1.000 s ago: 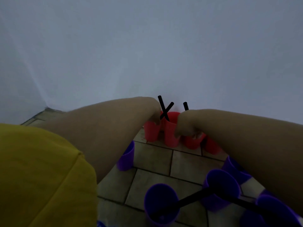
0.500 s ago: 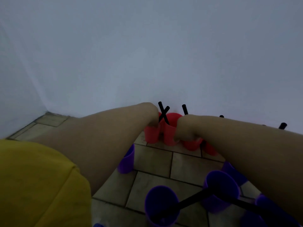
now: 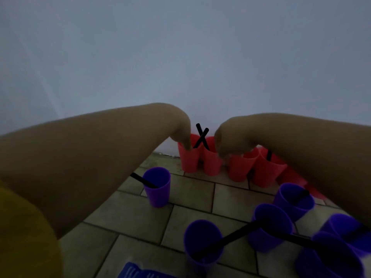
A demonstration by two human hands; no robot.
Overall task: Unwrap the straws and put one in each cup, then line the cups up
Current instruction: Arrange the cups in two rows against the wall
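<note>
Several red cups stand in a row against the wall, and two black straws [image 3: 202, 136] cross above the leftmost pair. My left hand [image 3: 180, 133] reaches down on the leftmost red cup [image 3: 188, 160], its fingertips pinching the rim. My right hand [image 3: 230, 140] curls over the rims of the second red cup [image 3: 212, 163] and the third red cup [image 3: 241, 167]; its fingers are blurred. Nearer me stand several purple cups with black straws: one at the left [image 3: 157, 187], one in front [image 3: 202, 243] and others at the right [image 3: 271, 227].
The cups stand on a tiled floor [image 3: 132, 213] at the foot of a plain pale wall [image 3: 180, 57]. A blue wrapper or packet [image 3: 136, 271] lies at the bottom edge. My yellow sleeve [image 3: 24, 237] fills the lower left corner.
The view has come closer and both forearms sit higher. The left purple cup and its straw now show fully below my left arm. Both hands remain at the red cups.
</note>
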